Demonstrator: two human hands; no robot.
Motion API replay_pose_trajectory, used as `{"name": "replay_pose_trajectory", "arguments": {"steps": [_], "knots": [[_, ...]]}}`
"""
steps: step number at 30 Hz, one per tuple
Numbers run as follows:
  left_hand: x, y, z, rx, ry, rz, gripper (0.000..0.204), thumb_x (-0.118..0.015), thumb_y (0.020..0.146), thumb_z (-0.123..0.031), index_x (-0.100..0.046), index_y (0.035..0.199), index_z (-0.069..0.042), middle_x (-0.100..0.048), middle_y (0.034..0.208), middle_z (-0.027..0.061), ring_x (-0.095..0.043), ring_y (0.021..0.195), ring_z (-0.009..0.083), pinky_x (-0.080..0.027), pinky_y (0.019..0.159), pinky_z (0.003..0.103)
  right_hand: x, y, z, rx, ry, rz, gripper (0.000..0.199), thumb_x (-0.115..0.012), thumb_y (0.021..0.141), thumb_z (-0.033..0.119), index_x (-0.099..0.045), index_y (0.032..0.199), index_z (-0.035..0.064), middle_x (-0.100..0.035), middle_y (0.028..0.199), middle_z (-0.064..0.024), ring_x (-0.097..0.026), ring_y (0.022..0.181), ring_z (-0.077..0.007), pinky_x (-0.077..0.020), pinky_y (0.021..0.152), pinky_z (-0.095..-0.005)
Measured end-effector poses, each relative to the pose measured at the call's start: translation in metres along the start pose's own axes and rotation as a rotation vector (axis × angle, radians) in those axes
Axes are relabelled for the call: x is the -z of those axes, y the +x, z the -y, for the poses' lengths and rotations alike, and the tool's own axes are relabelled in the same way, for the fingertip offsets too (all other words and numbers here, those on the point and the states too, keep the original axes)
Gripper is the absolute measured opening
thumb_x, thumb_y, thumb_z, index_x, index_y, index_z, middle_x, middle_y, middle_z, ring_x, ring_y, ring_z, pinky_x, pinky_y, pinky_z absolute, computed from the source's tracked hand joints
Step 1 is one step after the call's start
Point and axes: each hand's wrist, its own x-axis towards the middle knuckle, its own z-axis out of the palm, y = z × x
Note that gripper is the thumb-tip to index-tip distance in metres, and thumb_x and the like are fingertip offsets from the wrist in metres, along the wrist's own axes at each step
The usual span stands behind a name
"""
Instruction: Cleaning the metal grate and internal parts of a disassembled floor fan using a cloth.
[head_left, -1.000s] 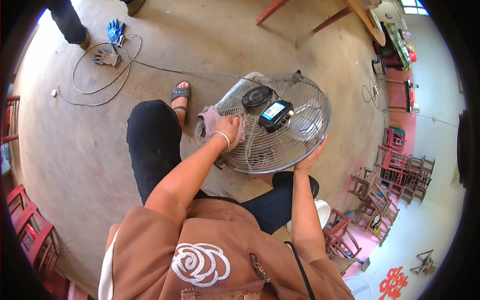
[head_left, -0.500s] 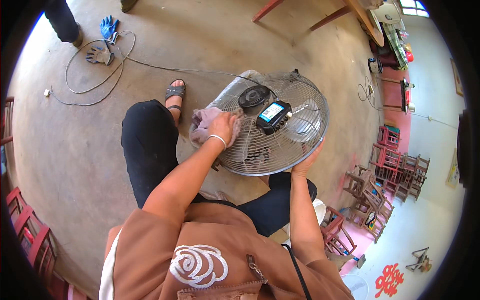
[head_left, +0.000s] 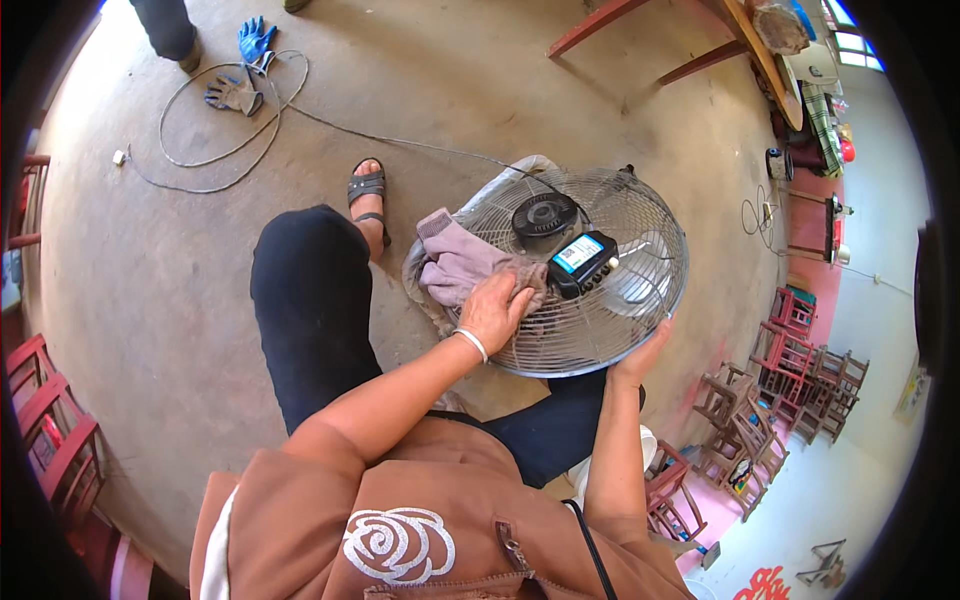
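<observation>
A round wire-caged electric fan (head_left: 520,345) rests tilted over my lap, its back side up. On it sit a black motor cover (head_left: 545,214) and a black control box (head_left: 582,265) with a blue-and-white label and several knobs. My left hand (head_left: 495,312) presses a bunched mauve cloth (head_left: 455,260) on the grille beside the control box, fingers curled over the cloth's dirty end. The cloth's other end spreads toward the fan's left rim. My right hand (head_left: 642,355) grips the near right rim; its fingertips are partly hidden behind the cage.
A grey cord (head_left: 390,140) runs from the fan to a loose coil on the concrete floor, beside a blue glove (head_left: 256,42) and a grey glove (head_left: 234,95). Another person's leg (head_left: 165,30) stands far left. Wooden chairs (head_left: 745,425) are stacked right; red chairs (head_left: 55,430) stand left.
My left hand has slid the cloth inward across the grille, from near the left rim to beside the control box. My right hand keeps its hold. The whole view has shifted slightly.
</observation>
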Motion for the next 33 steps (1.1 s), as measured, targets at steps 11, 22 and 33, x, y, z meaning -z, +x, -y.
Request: {"name": "replay_pose_trajectory", "arguments": {"steps": [11, 22, 33], "knots": [[-0.060, 0.136, 0.127, 0.372, 0.257, 0.051, 0.027, -0.054, 0.092, -0.028, -0.063, 0.092, -0.004, -0.065, 0.095, 0.0228, -0.062, 0.091, 0.0409, -0.049, 0.080, 0.049, 0.022, 0.000, -0.015, -0.028, -0.025, -0.097, 0.051, -0.031, 0.099, 0.039, -0.046, 0.132, 0.0029, -0.055, 0.127, -0.0108, -0.054, 0.116, -0.0233, -0.0417, 0.101, -0.0392], [-0.057, 0.176, 0.158, 0.271, -0.029, 0.372, 0.040, -0.054, 0.092, -0.040, -0.067, 0.088, -0.003, -0.066, 0.086, 0.0241, -0.064, 0.083, 0.0393, -0.049, 0.077, 0.044, 0.002, -0.006, -0.002, -0.046, 0.088, -0.016, 0.055, -0.034, 0.098, 0.037, -0.036, 0.140, 0.0011, -0.047, 0.135, -0.0121, -0.046, 0.124, -0.0233, -0.0337, 0.107, -0.0392], [-0.020, 0.066, 0.074, 0.293, 0.157, 0.164, 0.029, -0.068, 0.083, -0.030, -0.070, 0.096, -0.005, -0.056, 0.097, 0.0194, -0.056, 0.096, 0.0366, -0.046, 0.084, 0.043, 0.000, -0.004, -0.004, 0.044, -0.005, -0.060, 0.049, -0.034, 0.100, 0.037, -0.042, 0.136, 0.0040, -0.050, 0.131, -0.0099, -0.050, 0.119, -0.0219, -0.0374, 0.103, -0.0388]]}}
